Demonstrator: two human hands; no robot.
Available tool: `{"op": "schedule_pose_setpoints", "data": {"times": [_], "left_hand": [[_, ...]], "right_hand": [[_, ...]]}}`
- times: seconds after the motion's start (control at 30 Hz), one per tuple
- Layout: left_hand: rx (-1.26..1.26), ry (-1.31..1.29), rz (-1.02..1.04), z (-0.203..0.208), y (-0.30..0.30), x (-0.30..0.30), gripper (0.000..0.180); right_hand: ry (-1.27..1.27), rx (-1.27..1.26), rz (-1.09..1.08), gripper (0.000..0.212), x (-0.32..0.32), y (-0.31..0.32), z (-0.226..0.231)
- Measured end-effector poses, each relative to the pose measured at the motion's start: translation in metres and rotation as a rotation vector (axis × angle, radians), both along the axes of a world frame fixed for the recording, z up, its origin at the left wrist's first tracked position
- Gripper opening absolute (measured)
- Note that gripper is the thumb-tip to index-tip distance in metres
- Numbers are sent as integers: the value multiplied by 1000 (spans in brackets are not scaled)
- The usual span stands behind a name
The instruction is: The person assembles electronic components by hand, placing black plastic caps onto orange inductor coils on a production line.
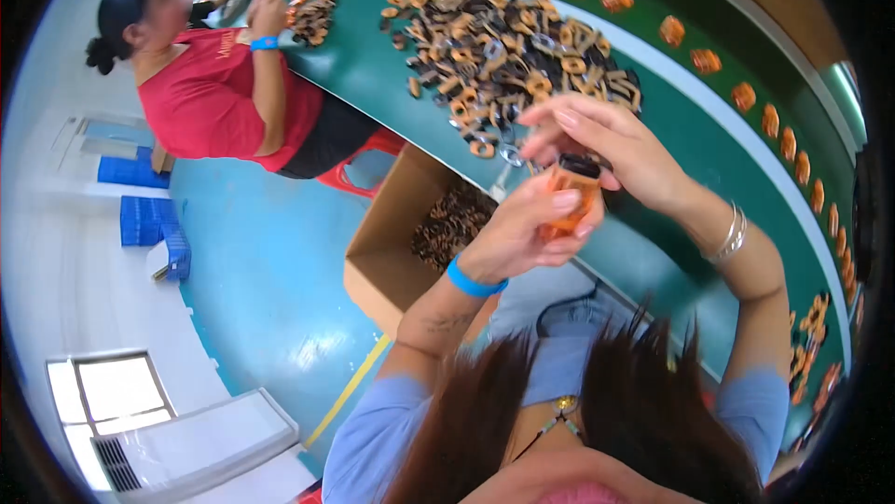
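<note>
Head view: left hand (522, 229) grip wraps round shiny orange piece (587, 193) with black top (580, 165), up over near edge of bench (364, 66). Right hand (620, 145) grip loose, fingers bent, just beside black top; cannot tell if touching. Big heap of brown and black bits (494, 56) toward far edge. Cardboard box (370, 289) beside near edge.

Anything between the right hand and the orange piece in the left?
Nothing visible. The right hand is close by the black top of the orange piece; contact is unclear. The left hand covers part of its sides. The parts pile lies beyond, not between.
</note>
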State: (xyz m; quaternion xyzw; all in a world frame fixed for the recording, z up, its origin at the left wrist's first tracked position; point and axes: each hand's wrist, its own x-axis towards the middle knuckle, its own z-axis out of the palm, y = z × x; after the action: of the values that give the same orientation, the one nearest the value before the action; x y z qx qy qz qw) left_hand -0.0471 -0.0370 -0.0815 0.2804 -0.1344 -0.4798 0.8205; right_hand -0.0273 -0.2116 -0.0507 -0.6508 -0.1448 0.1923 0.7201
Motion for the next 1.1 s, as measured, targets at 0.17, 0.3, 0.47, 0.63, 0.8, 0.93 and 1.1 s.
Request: {"op": "schedule_pose_setpoints", "data": {"times": [0.17, 0.3, 0.47, 0.63, 0.8, 0.93, 1.1], "left_hand": [[136, -21, 310, 3, 21, 15, 45], [898, -889, 702, -20, 29, 54, 55], [1228, -1363, 900, -14, 11, 91, 50], [1378, -1713, 948, -30, 5, 153, 43], [1437, -2036, 699, -26, 6, 199, 38], [1299, -2056, 617, -12, -20, 246, 41], [1455, -2066, 516, -64, -69, 361, 39]], "right_hand": [[-4, 81, -114, 31, 6, -34, -24], [-76, -9, -250, 28, 7, -72, -22], [-57, -110, -359, 24, 6, -124, -25], [-18, -190, -382, 18, 24, -161, -36], [-16, -271, -421, 16, 28, -183, -28], [-55, -235, -634, 17, 31, -192, -29], [-41, -413, -674, 34, 36, -204, -32]]}}
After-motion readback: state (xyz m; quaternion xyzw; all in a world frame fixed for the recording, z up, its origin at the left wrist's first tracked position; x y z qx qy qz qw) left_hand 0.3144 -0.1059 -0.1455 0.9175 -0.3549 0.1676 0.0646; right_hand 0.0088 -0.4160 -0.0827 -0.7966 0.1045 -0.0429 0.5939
